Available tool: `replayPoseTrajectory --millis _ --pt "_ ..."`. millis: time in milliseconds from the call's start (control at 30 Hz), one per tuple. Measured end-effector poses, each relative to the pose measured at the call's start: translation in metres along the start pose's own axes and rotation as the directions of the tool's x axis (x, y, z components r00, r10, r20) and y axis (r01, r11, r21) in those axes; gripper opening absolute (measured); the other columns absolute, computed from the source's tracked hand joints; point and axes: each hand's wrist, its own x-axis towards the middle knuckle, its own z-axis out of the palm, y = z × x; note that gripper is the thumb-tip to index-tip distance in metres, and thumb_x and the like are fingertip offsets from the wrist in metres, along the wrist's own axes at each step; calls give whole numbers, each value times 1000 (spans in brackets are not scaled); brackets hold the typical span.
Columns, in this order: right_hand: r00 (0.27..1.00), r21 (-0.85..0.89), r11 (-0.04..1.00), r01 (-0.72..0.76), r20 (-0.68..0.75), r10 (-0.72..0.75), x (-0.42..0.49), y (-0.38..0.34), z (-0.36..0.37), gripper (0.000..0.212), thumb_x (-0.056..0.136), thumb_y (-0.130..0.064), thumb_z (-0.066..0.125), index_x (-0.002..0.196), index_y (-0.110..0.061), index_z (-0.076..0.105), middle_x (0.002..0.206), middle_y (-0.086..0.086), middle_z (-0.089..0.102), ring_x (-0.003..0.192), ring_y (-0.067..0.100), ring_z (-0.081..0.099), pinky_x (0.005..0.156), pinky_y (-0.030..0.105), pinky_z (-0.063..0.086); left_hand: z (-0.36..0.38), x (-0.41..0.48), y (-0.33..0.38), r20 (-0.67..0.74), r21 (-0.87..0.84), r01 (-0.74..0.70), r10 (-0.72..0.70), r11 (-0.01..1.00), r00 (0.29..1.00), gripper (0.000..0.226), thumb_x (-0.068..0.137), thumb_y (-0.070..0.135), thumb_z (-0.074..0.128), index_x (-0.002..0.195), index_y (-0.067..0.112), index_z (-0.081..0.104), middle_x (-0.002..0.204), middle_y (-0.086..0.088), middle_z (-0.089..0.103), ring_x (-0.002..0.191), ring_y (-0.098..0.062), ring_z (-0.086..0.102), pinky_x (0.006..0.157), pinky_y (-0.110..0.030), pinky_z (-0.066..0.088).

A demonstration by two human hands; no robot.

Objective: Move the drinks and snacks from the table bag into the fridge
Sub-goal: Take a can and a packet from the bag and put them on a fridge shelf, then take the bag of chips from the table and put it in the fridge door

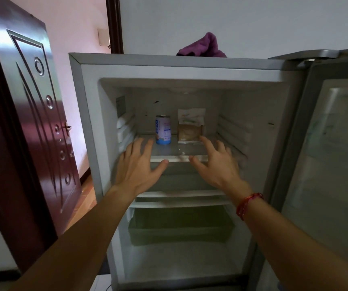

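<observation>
Two bare forearms are stretched toward the open fridge [89, 127]. Both the left hand [139, 164] and the right hand [215, 162], a red string bracelet [247, 204] at its wrist, are spread with fingers loose and hold nothing, just in front of the upper shelf [179, 158]. A drink can [163, 129] and a snack packet [191, 124] stand upright side by side at the back of that shelf. Placing seems done for these two; a trip back to the bag, which is not seen, is probably called for next. Free shelf room is left in front of both items, and the lower shelves appear bare. The fridge door [326, 154] stands open right of the shelf.
</observation>
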Motion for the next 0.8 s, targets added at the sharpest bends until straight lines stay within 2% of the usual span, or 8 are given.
replayPoseTrajectory --millis 267,400,600,800 --pt "1000 -141 990 -14 3 15 -68 -39 -11 75 95 -69 41 158 -39 14 161 17 25 144 40 30 114 57 32 -37 -59 -23 27 -45 -73 74 996 997 85 83 75 27 147 19 37 151 -13 36 137 -31 36 107 -48 38" --pt "999 -174 984 -43 -24 39 -114 -60 -19 74 94 -69 42 157 -39 16 160 13 26 143 38 32 114 56 33 -63 -93 -33 11 -73 -122 123 990 992 81 84 73 31 145 22 40 149 -11 38 136 -29 37 105 -48 41" --pt "995 -204 974 -98 -26 95 -174 -82 -40 74 94 -70 41 157 -42 13 164 11 20 145 37 29 114 56 30 -100 -133 -32 -5 -126 -189 190 974 982 78 86 71 35 146 22 38 152 -9 34 138 -28 33 106 -46 38" --pt "992 -241 962 -126 -63 114 -227 -84 -65 75 93 -72 39 157 -42 14 161 12 25 141 37 33 112 52 34 -120 -162 -17 -19 -189 -244 245 951 969 78 85 72 33 144 22 38 150 -9 37 135 -28 38 102 -47 45"
